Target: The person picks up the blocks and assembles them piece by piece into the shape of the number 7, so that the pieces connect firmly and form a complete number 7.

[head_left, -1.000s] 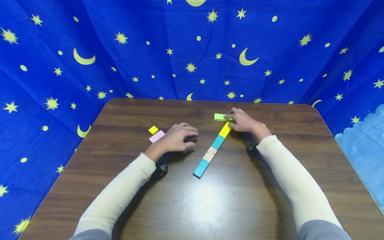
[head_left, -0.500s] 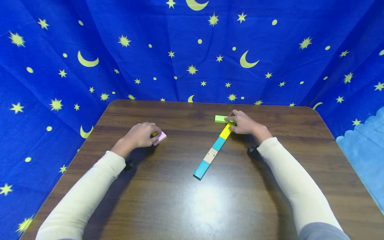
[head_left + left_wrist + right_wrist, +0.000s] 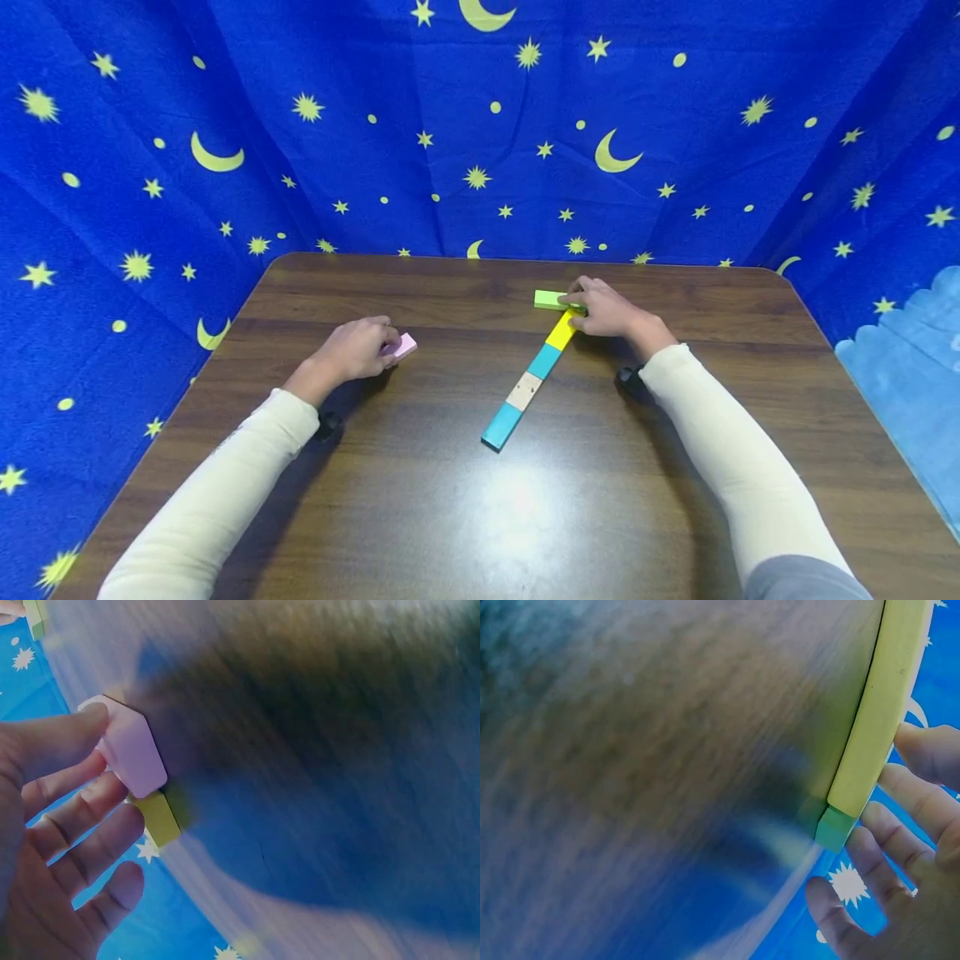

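My left hand (image 3: 354,350) pinches a pink block (image 3: 136,750) between thumb and fingers at the left of the table. A small yellow block (image 3: 160,820) lies beyond the pink one in the left wrist view; in the head view the hand hides it. My right hand (image 3: 609,308) touches the far end of a row of blocks with relaxed fingers. There a light green block (image 3: 548,299) lies across the end of a yellow block (image 3: 561,331). Down the row follow a teal block (image 3: 543,362), a bare wood block (image 3: 523,391) and another teal block (image 3: 501,427).
The brown wooden table (image 3: 600,500) reflects a bright light near its front. A blue curtain (image 3: 420,167) with yellow stars and moons hangs behind it and along the sides. Dark wrist devices sit under both forearms.
My left hand has moved left from beside the row to the pink block and now pinches it. It covers the small yellow block. My right hand has stayed at the row's far end.
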Demonstrator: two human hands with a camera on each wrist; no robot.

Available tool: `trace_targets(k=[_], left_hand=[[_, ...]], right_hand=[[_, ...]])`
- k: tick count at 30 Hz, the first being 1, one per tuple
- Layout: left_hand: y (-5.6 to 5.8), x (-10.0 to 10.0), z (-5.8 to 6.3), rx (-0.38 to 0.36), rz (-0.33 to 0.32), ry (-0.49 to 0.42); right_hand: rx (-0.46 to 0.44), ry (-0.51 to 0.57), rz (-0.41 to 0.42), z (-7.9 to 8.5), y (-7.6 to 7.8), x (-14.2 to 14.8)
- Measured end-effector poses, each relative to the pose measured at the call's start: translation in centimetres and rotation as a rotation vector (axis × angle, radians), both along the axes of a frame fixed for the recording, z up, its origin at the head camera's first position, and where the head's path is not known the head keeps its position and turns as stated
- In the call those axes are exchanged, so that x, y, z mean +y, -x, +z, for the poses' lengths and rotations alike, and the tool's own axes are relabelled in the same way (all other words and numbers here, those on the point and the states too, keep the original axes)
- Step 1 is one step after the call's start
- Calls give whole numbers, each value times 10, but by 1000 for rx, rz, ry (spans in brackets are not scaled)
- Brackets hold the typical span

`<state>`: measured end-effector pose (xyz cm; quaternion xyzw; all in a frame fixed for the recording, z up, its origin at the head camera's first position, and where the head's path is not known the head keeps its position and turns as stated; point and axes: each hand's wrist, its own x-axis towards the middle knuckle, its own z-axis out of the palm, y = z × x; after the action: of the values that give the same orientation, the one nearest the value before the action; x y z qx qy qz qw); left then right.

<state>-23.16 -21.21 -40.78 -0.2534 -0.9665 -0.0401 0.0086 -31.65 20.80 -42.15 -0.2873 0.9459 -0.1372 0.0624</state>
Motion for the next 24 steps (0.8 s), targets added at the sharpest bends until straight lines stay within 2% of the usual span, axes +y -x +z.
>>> trace_targets(k=[8, 15, 19, 24], left_hand=[[-2, 4, -1, -28, 21, -16], [-5, 9, -5, -33, 16, -29], [-3, 15, -10, -17, 5, -57], [2, 29, -11, -59, 14, -86]], right_hand=[[-40, -8, -20, 3, 0, -1], [-35, 7, -14, 2, 0, 0], [-29, 19, -14, 1, 0, -1], [-39, 28, -16, 0, 0, -1]])
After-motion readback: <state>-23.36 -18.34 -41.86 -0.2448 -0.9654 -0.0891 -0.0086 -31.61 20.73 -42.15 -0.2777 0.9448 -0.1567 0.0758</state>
